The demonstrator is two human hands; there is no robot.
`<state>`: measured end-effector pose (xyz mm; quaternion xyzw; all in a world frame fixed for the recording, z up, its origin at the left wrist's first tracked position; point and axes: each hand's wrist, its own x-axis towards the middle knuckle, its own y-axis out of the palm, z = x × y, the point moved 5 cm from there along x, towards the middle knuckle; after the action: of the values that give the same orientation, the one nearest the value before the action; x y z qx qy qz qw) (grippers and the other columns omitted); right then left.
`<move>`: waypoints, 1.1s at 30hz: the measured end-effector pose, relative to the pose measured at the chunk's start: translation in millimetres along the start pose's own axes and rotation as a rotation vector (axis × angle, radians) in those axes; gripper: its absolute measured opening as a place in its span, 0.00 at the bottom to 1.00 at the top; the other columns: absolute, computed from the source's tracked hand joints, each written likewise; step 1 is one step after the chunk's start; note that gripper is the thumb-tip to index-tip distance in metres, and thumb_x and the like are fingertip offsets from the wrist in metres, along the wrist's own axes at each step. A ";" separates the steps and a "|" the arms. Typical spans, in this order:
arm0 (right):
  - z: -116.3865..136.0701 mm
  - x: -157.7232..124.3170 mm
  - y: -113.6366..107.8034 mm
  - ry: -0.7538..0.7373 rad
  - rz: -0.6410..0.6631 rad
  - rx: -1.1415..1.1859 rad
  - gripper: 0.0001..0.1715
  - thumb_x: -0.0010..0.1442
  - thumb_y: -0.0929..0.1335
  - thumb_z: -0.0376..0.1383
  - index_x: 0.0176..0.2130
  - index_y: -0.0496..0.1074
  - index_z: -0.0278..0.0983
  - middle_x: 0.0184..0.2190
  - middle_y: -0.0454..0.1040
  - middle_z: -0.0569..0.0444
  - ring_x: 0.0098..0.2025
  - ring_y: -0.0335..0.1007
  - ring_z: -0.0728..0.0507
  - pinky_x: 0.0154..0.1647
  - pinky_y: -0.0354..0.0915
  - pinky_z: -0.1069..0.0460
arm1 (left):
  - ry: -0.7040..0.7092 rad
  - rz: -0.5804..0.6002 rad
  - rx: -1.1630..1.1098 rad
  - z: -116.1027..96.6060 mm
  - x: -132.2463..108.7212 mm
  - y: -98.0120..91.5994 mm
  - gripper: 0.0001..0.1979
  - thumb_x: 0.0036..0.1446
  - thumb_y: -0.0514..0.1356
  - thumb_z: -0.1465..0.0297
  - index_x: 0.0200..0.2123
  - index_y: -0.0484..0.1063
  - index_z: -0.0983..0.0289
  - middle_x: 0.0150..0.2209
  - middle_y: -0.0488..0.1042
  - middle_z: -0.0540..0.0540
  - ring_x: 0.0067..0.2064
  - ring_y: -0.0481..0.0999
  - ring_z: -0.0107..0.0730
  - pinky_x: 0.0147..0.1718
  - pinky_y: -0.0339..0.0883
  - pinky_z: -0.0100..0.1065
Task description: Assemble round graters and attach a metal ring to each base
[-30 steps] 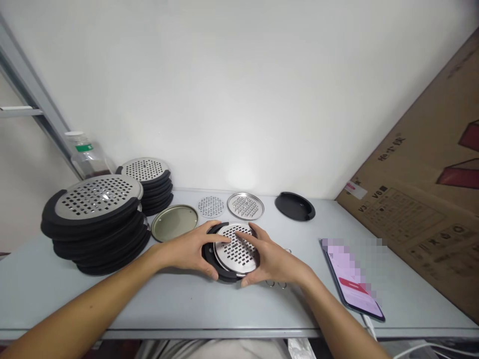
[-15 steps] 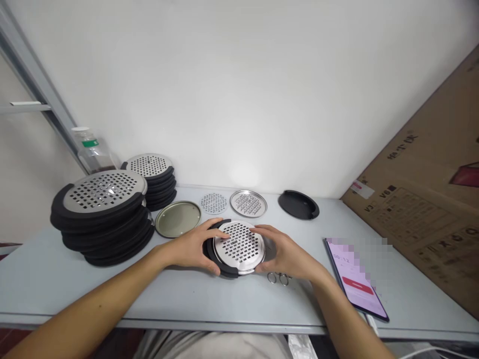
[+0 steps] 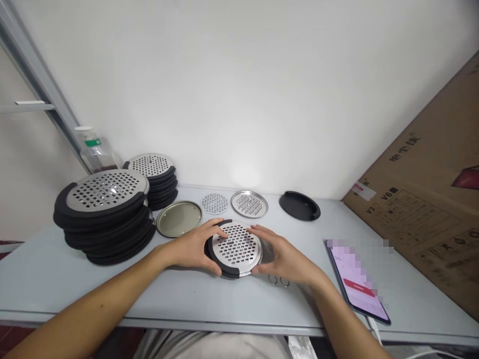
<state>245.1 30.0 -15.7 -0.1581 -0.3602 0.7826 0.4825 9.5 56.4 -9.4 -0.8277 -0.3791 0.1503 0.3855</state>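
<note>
Okay, logging from my end | left hand [image 3: 193, 248] clasps the black ring [image 3: 224, 269] around the perforated steel disc [image 3: 235, 248] | right hand [image 3: 286, 262] spread, fingertips at the disc's rim | disc lies flat on the bench [image 3: 112, 294] | change: barely any, both hands stay on it

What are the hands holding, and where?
A perforated steel disc in a black ring: left hand on its left edge; right hand at its right edge, contact unclear.
</note>
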 end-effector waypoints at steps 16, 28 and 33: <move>8.7 3.6 -0.2 0.018 -0.079 -0.003 0.58 0.39 0.78 0.48 0.64 0.59 0.41 0.63 0.63 0.45 0.63 0.59 0.31 0.62 0.57 0.37 | 0.000 -0.043 0.043 1.5 1.7 1.9 0.42 0.29 0.75 0.54 0.51 0.70 0.56 0.67 0.53 0.59 0.66 0.56 0.54 0.62 0.52 0.49; 13.5 3.3 0.4 0.034 -0.101 -0.029 0.59 0.38 0.78 0.50 0.64 0.60 0.40 0.61 0.65 0.44 0.61 0.61 0.30 0.60 0.59 0.37 | -0.010 -0.038 0.034 1.2 2.2 1.8 0.49 0.29 0.75 0.54 0.58 0.65 0.53 0.67 0.54 0.57 0.66 0.55 0.55 0.62 0.51 0.50; 6.7 1.9 1.7 0.030 -0.092 0.014 0.58 0.39 0.78 0.50 0.64 0.60 0.42 0.64 0.61 0.44 0.64 0.57 0.30 0.63 0.56 0.35 | -0.006 -0.008 0.027 -0.9 0.5 0.3 0.50 0.31 0.74 0.52 0.60 0.64 0.53 0.68 0.51 0.57 0.66 0.54 0.58 0.63 0.51 0.52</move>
<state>239.1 28.4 -12.1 -0.1495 -0.3544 0.7596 0.5245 10.5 56.1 -9.0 -0.8206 -0.3812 0.1562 0.3961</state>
